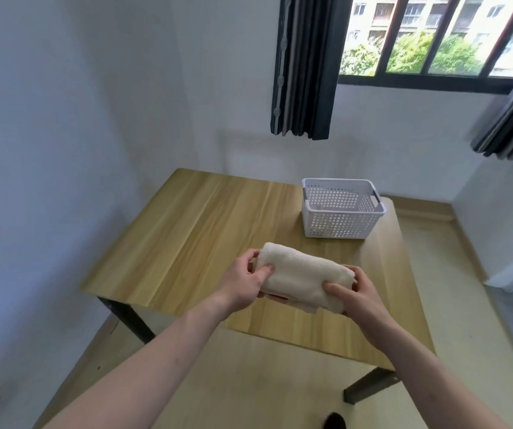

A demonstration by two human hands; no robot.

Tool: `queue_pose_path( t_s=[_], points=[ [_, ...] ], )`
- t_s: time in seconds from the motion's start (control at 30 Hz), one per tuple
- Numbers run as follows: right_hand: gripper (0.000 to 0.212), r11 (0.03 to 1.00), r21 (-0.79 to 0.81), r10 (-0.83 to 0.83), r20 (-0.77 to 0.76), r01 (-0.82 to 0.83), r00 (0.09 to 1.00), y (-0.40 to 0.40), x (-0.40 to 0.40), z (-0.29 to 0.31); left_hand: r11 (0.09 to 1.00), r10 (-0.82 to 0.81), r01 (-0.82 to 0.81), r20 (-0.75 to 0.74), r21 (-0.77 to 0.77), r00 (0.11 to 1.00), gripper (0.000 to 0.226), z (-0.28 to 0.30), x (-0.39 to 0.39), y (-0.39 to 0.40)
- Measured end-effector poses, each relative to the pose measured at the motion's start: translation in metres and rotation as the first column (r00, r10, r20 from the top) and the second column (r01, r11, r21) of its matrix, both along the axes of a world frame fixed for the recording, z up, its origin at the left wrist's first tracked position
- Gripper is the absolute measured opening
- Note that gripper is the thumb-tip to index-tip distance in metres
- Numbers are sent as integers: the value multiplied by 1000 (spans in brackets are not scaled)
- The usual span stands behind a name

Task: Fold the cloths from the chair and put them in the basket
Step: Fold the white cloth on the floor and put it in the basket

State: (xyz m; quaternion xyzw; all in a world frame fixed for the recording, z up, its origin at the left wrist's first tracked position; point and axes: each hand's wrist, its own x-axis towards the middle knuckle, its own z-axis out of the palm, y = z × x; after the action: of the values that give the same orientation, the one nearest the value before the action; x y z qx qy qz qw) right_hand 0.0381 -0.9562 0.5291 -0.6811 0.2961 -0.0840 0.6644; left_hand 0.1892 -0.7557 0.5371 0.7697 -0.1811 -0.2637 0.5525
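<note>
**Folded cloth held between both hands over the table**

The person stands at a wooden table [205, 218] with both bare arms stretched out; between the hands sits a cream cloth [304, 278], folded into a thick oblong bundle and held just above the tabletop; whether its underside touches the wood I cannot tell. The left hand [245, 284] grips the bundle's left end, thumb on top and fingers curled underneath; the right hand [352, 294] grips the right end the same way, thumb pressed onto the upper face; a loose corner of fabric pokes out beneath, near the right palm, with a bit of red showing under the bundle. Beyond the right hand, farther across the table, stands a white perforated basket [338, 224], well apart from the cloth; something pale lies inside it, too dim to name. Beyond both hands hangs a dark curtain [304, 72] beside a barred window [434, 35].
</note>
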Motion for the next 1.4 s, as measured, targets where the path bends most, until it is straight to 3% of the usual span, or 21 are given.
queue_pose_path(
  t_s=[0.3,0.47,0.57,0.73,0.93,1.07,1.2,1.3,1.4],
  points=[
    [55,982,16,191,-98,-190,977,-160,78,-4,995,95,-94,-49,31,994,20,-10,64,-145],
    [51,861,7,491,-275,-509,827,-237,123,3,995,48,-46,-24,94,999,20,-20,99,-208],
    [51,817,-34,532,-340,-576,775,-262,154,0,993,-23,22,5,112,1000,22,-21,124,-246],
    [35,895,-60,409,-282,-441,868,-302,203,-16,993,-7,8,-7,114,1000,33,-27,186,-317],
    [31,984,-63,137,-352,-169,926,-355,260,-51,975,35,-30,-21,219,999,46,-61,245,-383],
    [28,997,-72,0,-458,-37,889,-392,298,-74,894,-35,-35,148,446,988,39,-93,272,-394],
    [27,995,-90,-27,-607,-35,794,-421,329,-99,756,-211,65,149,651,966,44,-121,289,-390],
    [37,995,-94,-35,-663,-36,748,-433,349,-120,699,-296,124,127,705,947,51,-135,295,-387],
    [49,997,-72,-23,-700,-38,714,-440,364,-142,703,-328,162,114,692,938,61,-147,295,-383]
  ],
)
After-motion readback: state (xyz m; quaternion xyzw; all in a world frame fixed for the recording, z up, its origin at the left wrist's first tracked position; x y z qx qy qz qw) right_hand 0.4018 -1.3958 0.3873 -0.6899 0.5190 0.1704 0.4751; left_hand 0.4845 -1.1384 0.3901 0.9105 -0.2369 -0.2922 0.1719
